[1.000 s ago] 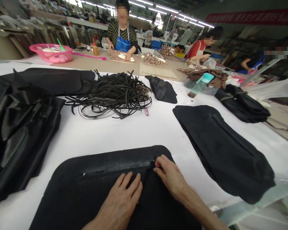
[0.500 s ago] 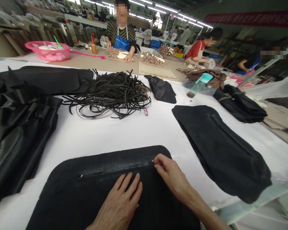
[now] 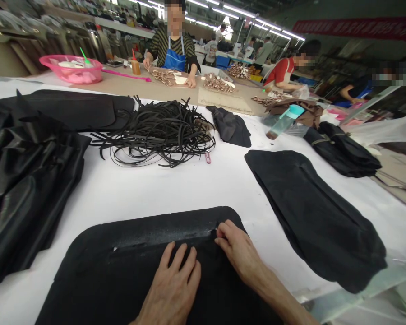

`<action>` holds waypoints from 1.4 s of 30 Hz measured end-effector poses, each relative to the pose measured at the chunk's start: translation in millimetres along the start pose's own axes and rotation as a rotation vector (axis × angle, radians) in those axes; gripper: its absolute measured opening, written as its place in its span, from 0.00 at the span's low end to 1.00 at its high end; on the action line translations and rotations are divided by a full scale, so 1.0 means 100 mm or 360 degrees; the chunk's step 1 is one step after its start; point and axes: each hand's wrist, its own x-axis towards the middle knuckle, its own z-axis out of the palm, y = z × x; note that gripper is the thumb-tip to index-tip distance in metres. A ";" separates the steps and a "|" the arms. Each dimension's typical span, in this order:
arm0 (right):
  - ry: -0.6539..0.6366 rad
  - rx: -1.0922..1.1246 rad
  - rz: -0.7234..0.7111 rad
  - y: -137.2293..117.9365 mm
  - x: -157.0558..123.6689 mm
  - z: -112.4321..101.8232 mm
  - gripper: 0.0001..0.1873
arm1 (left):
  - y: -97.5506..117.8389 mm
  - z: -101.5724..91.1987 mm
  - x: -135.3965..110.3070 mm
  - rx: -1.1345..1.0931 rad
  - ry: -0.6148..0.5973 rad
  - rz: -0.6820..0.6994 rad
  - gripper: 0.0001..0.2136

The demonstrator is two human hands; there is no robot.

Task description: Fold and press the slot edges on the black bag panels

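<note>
Ceiling tubes [image 3: 239, 11] glowing | upper right dim | edges stretched, soft

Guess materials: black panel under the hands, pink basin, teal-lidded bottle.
Black panel: maybe leather or synthetic leather; mostly matte, with a shinier strip near its far edge.
Pink basin: probably plastic, smooth; light seems to come through its wall.
Teal-lidded bottle: likely plastic, though glass is possible; see-through body.
</note>
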 end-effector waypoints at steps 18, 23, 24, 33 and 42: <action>-0.0147 0.0456 0.0024 -0.19 -0.08 -0.15 0.04 | 0.09 0.05 0.21 -0.0512 -0.0198 0.0094 0.22; -0.0257 0.1000 0.0001 -0.24 -0.01 -0.21 0.03 | 0.07 0.07 0.21 -0.0507 -0.0178 0.0113 0.20; -0.0238 0.1040 -0.0003 -0.23 0.00 -0.21 0.04 | 0.06 0.07 0.21 -0.0499 -0.0167 0.0120 0.20; 0.0013 0.0402 0.0064 0.00 0.07 -0.02 0.06 | 0.10 0.07 0.13 -0.0167 0.0248 0.0167 0.13; 0.0085 0.0403 0.0118 0.02 0.08 0.03 0.07 | -0.24 -0.03 -0.03 0.0167 0.0131 0.0161 0.15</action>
